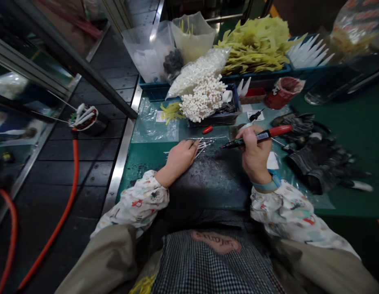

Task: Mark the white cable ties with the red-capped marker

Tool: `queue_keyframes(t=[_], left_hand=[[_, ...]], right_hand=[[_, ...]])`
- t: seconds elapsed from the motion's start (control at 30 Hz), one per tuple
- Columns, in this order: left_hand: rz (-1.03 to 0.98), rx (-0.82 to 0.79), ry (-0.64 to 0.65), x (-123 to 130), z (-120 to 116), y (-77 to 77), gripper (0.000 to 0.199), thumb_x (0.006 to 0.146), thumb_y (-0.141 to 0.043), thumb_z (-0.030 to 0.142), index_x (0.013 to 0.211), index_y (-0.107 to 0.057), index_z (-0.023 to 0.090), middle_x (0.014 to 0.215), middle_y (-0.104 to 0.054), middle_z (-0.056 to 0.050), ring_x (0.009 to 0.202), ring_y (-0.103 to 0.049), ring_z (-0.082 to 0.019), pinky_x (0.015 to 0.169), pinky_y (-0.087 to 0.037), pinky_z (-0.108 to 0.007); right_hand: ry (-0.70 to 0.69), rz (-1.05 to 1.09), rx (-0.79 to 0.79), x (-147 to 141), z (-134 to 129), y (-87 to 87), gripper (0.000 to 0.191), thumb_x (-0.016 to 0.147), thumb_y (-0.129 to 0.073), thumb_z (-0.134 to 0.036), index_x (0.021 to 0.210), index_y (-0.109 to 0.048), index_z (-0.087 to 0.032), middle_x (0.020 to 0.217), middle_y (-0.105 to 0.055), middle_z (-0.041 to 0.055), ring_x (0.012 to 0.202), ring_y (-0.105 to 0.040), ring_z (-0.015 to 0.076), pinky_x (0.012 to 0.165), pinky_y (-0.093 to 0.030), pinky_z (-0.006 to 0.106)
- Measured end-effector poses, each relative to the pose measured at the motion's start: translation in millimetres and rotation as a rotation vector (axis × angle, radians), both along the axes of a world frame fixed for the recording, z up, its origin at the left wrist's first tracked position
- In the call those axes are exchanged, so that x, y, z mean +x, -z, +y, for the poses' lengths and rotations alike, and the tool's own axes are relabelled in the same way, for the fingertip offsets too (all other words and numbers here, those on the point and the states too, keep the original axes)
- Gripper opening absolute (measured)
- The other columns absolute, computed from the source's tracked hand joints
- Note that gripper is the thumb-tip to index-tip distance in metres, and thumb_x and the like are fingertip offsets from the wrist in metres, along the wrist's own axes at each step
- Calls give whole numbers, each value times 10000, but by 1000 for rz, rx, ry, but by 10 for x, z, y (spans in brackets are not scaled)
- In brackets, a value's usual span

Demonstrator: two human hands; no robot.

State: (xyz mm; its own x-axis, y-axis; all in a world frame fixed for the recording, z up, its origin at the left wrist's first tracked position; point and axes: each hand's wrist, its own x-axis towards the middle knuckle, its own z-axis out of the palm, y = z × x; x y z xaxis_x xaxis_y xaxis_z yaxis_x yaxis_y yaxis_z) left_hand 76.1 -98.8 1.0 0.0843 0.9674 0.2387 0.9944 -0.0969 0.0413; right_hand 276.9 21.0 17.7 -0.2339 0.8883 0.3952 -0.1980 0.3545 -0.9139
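Observation:
Under the fingers of my left hand [180,157] lie several thin white cotton swabs [204,144], their tips fanning out past the fingertips on the dark, wet-spotted work surface. Those fingers are curled and pressed down on the swabs; the thumb is hidden. My right hand [255,153] grips a black-and-red marker [265,135] like a pen, its uncapped tip pointing left toward the swabs but apart from them. The loose red cap [207,129] rests just beyond my left hand. A large bundle of white swabs [203,98] leans on a dark bin behind it.
Black gloves [318,161] lie to the right. At the back stand a red cup [283,93], a heap of yellow-green pieces [253,43], white pointed nozzles [310,53] and plastic bags [193,34]. An orange hose [65,216] runs down on the left, past the table's metal edge [120,159].

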Motion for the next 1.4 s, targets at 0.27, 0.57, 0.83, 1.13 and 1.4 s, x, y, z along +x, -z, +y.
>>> queue_keyframes(t=[0.27,0.57,0.83,1.13,1.4], left_hand=[[-196,107,-87,-23,-71,-205,362,1080,-469,318,1245,-733,135,978,-763,-123,840,-684,-204,692,-487,-282],[-1487,-431,-47,-11,-119,-508,555,954,-613,636,1073,-780,120,585,-326,55,494,-286,-79,457,-209,-219],[-1374,-530,64,118,-102,-392,632,959,-554,675,1124,-765,103,633,-411,37,556,-356,-97,494,-251,-222],[-1355,-512,73,128,-87,-373,498,988,-561,575,1100,-726,119,662,-479,29,561,-407,-97,504,-309,-218],[-1336,-192,-66,148,-83,-314,360,950,-660,489,888,-666,135,758,-660,-20,565,-497,-83,553,-399,-211]], right_hand=[[51,17,0,7,-18,-7,372,956,-644,-606,838,-670,-254,711,-533,-12,544,-457,134,490,-341,304],[-218,-69,9,-66,-255,-78,250,1012,-635,-445,1217,-642,-302,1021,-782,27,755,-756,179,640,-617,324],[-262,-165,6,-129,-310,-66,290,849,-835,-348,1026,-630,-242,948,-768,17,874,-777,183,833,-650,330],[-279,-141,-86,-132,-319,-26,363,823,-850,-413,1002,-582,-244,920,-764,8,823,-774,182,782,-656,328],[-252,-139,2,-127,-352,8,318,858,-831,-352,1035,-584,-257,947,-763,-1,851,-771,177,814,-655,329]])
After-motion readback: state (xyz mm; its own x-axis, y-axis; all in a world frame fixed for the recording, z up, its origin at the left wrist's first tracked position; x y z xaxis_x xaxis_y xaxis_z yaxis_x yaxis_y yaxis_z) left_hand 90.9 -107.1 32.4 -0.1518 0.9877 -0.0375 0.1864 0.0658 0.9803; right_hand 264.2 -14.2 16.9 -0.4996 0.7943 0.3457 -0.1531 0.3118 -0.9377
